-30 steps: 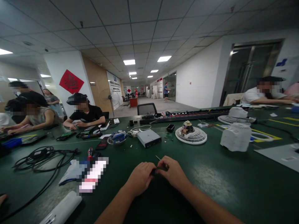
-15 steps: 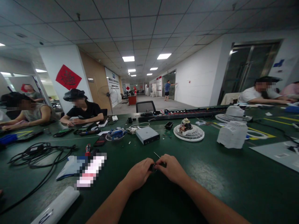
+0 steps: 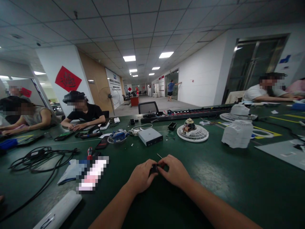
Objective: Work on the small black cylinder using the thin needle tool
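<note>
The left hand [image 3: 142,176] grips a dark part [image 3: 154,168] near the table's [image 3: 124,162] near side; the right hand [image 3: 175,171] pinches its right edge, a rod [image 3: 159,156] jutting beyond. Seemingly fine handling, calling next for steady fingertips.

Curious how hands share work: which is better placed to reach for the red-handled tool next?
The left hand, probably: the red-handled tool lies on that side, and the right hand is farther off. Both are busy at a small dark part, though.
</note>
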Demonstrator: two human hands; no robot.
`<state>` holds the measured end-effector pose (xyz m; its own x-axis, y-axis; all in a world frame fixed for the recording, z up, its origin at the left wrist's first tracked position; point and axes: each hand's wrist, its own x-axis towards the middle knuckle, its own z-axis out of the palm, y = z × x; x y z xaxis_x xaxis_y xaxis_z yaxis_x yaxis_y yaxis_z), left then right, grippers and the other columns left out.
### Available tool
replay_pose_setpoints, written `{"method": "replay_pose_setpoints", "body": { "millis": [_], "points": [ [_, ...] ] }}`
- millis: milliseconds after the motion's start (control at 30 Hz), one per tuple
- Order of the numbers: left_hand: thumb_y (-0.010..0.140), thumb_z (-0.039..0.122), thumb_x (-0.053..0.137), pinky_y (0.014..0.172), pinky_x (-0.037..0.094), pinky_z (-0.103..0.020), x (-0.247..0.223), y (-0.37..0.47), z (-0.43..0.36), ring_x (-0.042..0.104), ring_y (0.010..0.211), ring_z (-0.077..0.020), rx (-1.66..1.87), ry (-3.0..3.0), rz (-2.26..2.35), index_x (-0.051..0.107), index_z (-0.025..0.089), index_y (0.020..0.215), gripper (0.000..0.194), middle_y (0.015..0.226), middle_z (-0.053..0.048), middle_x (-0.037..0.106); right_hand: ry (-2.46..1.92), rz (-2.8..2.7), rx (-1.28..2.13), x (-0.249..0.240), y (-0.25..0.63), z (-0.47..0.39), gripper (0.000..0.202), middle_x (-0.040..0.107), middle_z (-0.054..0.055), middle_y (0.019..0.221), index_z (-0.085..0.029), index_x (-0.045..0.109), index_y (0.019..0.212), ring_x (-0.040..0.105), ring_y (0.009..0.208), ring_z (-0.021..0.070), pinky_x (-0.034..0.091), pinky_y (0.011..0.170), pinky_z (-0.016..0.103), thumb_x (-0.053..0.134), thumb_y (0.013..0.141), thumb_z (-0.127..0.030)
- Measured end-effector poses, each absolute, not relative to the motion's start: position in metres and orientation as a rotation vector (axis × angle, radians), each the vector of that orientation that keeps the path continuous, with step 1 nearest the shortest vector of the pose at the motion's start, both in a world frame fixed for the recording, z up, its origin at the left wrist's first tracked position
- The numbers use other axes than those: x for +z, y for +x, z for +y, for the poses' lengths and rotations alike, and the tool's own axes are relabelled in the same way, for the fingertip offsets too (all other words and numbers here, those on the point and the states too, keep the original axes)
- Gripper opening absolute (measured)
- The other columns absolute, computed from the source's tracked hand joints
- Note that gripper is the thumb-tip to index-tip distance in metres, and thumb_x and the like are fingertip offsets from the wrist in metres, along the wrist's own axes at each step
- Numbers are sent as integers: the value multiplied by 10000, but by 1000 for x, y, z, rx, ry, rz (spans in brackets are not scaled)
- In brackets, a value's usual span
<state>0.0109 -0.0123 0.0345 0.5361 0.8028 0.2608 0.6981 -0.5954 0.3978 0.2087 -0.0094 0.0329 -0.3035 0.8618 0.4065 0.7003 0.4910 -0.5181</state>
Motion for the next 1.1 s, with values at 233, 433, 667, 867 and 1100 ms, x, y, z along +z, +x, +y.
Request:
{"method": "replay_pose_setpoints", "body": {
  "millis": [233,433,667,867,1100],
  "points": [
    [884,179,608,857,479,-334,30,16,-10,638,990,-222,785,2481,1347,558,232,1143,268,1110,-41,659,-1504,-2023,210,29,220,3,186,697,87,982,-203,699,1006,598,968,262,440,863,380,641,846,-277],
    [855,222,648,847,504,-344,22,13,-2,660,991,-235,898,2244,1585,578,225,1125,279,1125,-54,671,-1617,-1981,275,19,244,17,39,688,123,937,-182,673,854,612,935,299,448,805,403,665,815,-187],
    [842,212,658,875,504,-351,17,7,8,667,1014,-229,974,2090,1726,604,210,1064,229,1093,-54,688,-1367,-2001,476,24,241,21,196,714,51,1008,-214,651,1074,670,913,198,498,796,312,489,963,-233],
    [836,217,669,871,510,-346,15,7,8,668,1004,-225,1005,2057,1714,615,210,1076,246,1079,-50,696,-1232,-1881,441,26,239,19,253,672,73,1061,-202,662,1081,638,948,214,491,838,346,438,968,-232],
    [817,192,680,813,528,-321,19,9,3,667,937,-212,1010,2146,1557,637,220,1038,227,1048,-29,691,-1163,-1928,473,27,236,15,240,666,55,1015,-208,658,1044,625,899,201,487,822,331,435,956,-206]
  ]
}}
